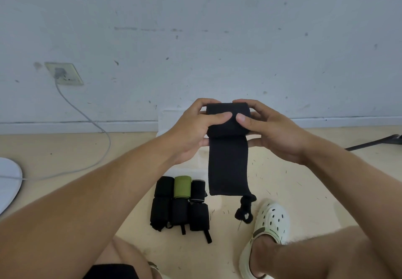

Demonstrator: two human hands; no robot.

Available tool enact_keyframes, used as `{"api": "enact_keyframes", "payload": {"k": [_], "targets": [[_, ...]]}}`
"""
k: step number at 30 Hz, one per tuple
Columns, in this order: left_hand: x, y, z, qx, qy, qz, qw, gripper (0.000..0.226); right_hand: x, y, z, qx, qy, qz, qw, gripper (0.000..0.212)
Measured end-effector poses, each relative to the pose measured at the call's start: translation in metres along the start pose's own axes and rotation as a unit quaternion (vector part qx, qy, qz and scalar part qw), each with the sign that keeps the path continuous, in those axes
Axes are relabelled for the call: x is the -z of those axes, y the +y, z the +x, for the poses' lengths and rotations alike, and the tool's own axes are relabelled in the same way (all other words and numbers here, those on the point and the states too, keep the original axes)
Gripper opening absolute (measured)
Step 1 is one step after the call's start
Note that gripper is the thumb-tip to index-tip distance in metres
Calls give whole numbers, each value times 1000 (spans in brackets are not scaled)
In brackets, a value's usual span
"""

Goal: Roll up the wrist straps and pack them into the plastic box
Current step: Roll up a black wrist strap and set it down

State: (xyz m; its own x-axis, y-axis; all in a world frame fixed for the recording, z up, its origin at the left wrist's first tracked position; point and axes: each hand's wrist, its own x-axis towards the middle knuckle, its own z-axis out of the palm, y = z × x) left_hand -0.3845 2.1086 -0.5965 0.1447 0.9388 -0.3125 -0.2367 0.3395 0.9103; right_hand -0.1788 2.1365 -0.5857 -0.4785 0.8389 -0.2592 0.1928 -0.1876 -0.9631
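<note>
**Black strap part-rolled, held above floor**

Left hand (196, 126) and right hand (268, 129) pinch a black wrist strap (228, 148) from either end: soft matte knit, top wound into a thick cylinder, flat tail hanging, knotted loop at its tip. On the tan floor (87, 148) below lie rolled straps (179, 202), five black, one green. The translucent plastic box (185, 171) is mostly hidden behind hands and strap, near the wall
</note>
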Motion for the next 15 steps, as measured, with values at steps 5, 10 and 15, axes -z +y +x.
{"api": "enact_keyframes", "payload": {"k": [5,10,15], "targets": [[1,0,0,2,-21,10,1000,38,3,2,1,21,10,31,999,52],[4,1,3,-15,-23,16,1000,36,2,0,2,44,19,38,998,51],[4,-3,1,-33,-34,39,998,37,2,-1,-1,-9,5,49,999,57]]}}
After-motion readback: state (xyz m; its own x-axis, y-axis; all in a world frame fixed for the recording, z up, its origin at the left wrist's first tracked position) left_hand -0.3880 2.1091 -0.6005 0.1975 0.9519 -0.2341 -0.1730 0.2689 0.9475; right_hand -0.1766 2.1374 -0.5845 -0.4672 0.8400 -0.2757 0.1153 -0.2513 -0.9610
